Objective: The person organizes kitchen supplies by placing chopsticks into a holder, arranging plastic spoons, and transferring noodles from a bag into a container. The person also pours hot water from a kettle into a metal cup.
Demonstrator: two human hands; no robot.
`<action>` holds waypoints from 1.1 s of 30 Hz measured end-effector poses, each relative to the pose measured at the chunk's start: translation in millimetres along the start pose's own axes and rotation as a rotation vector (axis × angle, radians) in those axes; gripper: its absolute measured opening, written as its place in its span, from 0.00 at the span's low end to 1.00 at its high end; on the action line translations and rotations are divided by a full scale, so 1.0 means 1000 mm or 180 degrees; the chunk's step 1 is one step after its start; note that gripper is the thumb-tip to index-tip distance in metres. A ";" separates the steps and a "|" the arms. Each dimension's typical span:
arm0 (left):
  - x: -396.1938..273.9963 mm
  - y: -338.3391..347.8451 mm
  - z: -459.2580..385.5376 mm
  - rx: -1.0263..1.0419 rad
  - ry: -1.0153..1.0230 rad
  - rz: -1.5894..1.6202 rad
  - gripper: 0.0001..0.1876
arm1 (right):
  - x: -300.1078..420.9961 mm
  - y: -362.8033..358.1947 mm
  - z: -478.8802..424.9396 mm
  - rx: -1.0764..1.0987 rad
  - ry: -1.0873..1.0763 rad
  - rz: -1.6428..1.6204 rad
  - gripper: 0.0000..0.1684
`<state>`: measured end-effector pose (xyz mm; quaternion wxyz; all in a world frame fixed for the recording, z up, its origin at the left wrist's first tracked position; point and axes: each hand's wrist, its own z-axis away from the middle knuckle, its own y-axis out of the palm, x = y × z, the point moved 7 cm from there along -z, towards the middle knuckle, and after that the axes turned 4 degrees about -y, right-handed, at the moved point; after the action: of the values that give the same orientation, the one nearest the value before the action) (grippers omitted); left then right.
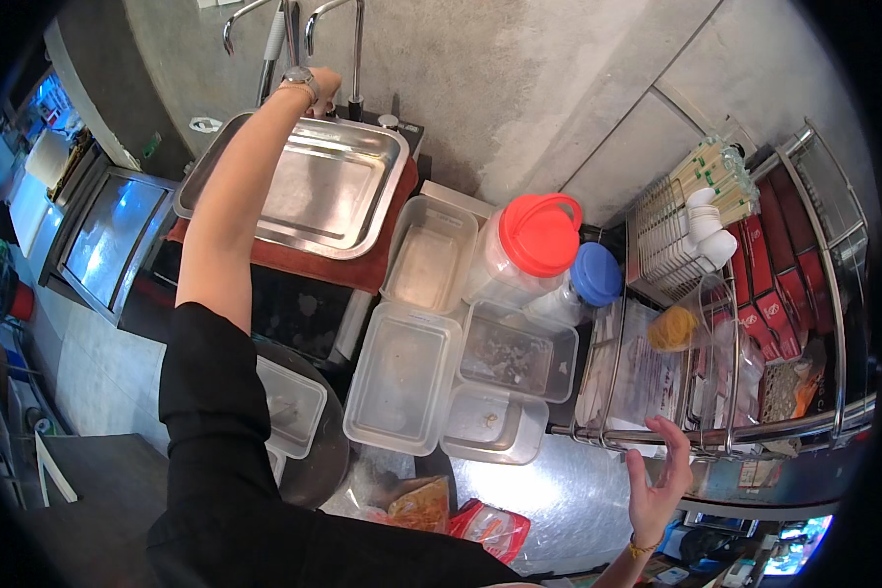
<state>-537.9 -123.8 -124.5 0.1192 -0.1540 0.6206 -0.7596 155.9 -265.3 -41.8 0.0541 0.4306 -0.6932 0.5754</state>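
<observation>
My left hand (325, 90), with a watch at the wrist, reaches across a stainless steel tray (323, 191) to the faucet area by the wall. Its fingers are partly hidden, and what they touch is unclear. Under the tray lies a reddish-brown cloth (316, 266). My right hand (660, 474) is raised at the lower right, thumb and fingers apart, holding nothing, near the rail of a wire rack (705, 439). Between my hands stand several translucent plastic containers (404, 378), a jar with a red lid (540, 235) and one with a blue lid (596, 274).
Curved metal taps (358, 51) rise at the wall. The rack holds white plastic spoons (714, 246), wrapped chopsticks (713, 176), red boxes (768, 316) and a cup of yellow rubber bands (672, 328). Near my body lies a red-and-white packet (491, 529). A metal-framed glass lid (114, 235) is at left.
</observation>
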 end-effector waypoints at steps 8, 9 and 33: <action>-0.012 -0.003 -0.003 0.0059 0.0029 -0.0134 0.11 | -0.007 0.010 0.000 0.0080 -0.0089 0.0095 0.27; -0.008 -0.002 -0.004 0.0031 0.0045 -0.0165 0.11 | -0.008 0.010 0.001 0.0080 -0.0043 0.0065 0.27; 0.010 0.051 0.333 -0.2569 -0.1517 0.0560 0.42 | -0.043 0.026 0.083 0.0144 0.0641 -0.0842 0.25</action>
<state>-420.9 -439.7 -112.7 0.2527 -0.3048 0.8321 -0.3884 200.1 -313.5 -113.4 0.1888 0.4594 -0.6084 0.6190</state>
